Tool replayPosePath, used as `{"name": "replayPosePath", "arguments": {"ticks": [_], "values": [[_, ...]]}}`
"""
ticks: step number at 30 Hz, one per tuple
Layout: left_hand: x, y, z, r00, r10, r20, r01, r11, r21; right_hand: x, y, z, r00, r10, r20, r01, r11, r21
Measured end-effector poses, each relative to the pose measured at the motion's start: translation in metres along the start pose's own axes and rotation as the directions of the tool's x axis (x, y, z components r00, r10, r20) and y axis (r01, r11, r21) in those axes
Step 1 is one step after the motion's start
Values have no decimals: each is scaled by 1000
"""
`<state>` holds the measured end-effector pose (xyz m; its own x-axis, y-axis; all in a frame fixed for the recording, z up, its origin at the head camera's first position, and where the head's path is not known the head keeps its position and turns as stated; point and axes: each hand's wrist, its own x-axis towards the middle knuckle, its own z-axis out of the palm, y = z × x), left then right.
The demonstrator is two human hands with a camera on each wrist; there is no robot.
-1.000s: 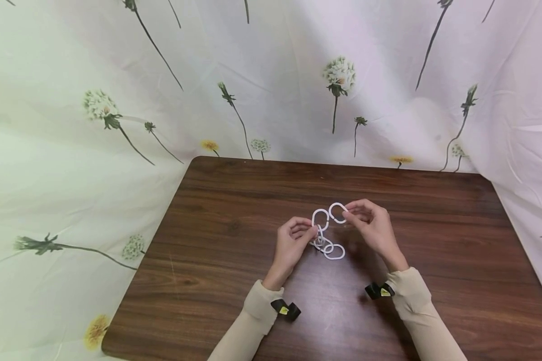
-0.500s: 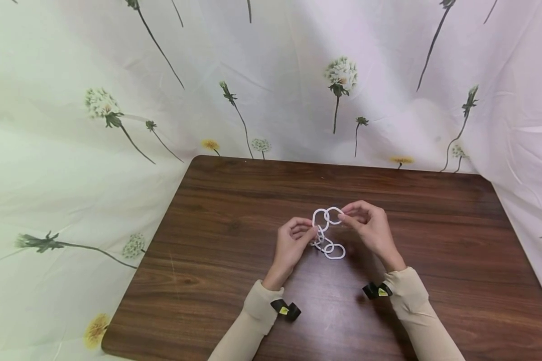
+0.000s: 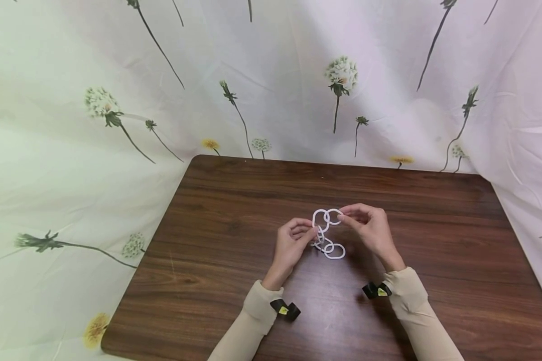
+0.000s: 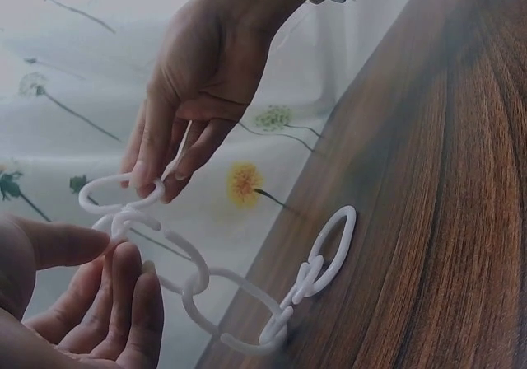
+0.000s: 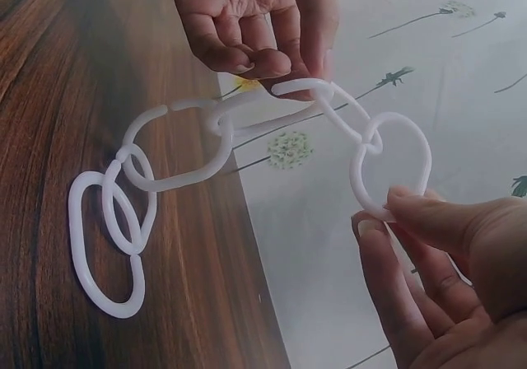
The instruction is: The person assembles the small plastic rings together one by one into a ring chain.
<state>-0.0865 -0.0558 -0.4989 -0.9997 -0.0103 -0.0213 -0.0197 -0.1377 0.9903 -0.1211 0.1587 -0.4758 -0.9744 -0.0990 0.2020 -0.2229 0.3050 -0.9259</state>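
Several white plastic chain links hang together in a chain between my hands. My left hand (image 3: 291, 243) pinches the chain near its upper end between thumb and fingers. My right hand (image 3: 375, 228) pinches the end link (image 5: 427, 159), which is threaded through the neighbouring link (image 5: 350, 109) in the right wrist view. Below the left hand, the other links trail down, and the lowest link (image 3: 336, 258) lies on or just above the tabletop. The left fingertips partly hide the links they hold.
A dark wood-grain table (image 3: 235, 281) lies under both hands. White cloth (image 3: 280, 90) printed with dandelions hangs behind it and at its sides. Each wrist wears a black camera band, such as the left band (image 3: 285, 310).
A second ago the right hand's link was apart from the chain. It has moved left and now interlocks with the chain's upper link. The left hand has stayed nearly still.
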Motion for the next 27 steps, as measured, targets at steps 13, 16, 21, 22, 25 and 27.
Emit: {"name": "replayPosePath", "arguments": {"ticks": [13,16,21,22,25,27], "values": [[2,-1,2,1000,-5,16,4,1000,16,2,0,4,1000,-12,-27,13,1000,21],[2,-1,2,1000,2,12,-3,999,33,3,-2,3,999,0,-41,2,999,47],[2,-1,2,1000,11,10,-11,999,39,4,-1,-1,999,8,-50,-6,999,45],[2,-1,2,1000,12,10,-12,999,40,4,-1,-1,999,5,-48,-4,999,39],[2,-1,1,1000,15,9,-15,999,45,4,0,-3,999,-6,-39,7,1000,25],[2,-1,1,1000,19,9,-20,999,48,5,0,-4,999,-16,-35,17,1000,22]]}}
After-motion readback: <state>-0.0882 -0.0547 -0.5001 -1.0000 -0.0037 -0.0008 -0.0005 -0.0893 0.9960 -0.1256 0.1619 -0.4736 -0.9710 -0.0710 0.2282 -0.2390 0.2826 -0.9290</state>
